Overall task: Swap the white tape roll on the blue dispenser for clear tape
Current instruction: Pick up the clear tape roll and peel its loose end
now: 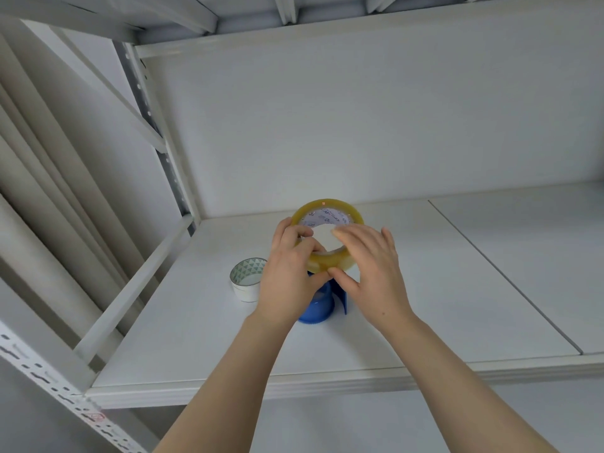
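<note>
White metal shelving unit (327,384), perforated uprights (157,138); white back panel (359,125); pale curtain (49,158) left.

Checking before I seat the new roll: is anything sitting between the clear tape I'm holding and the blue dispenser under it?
Nothing visible does. The clear tape roll, held by the left hand and right hand, sits right above the blue dispenser. The white tape roll stands off to the dispenser's left on the shelf.

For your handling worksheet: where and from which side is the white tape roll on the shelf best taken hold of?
Probably grip the white tape roll across its outer wall, coming from above. It stands on end on the shelf with its open core facing up, left of the blue dispenser, so fingers can close on opposite sides.
</note>
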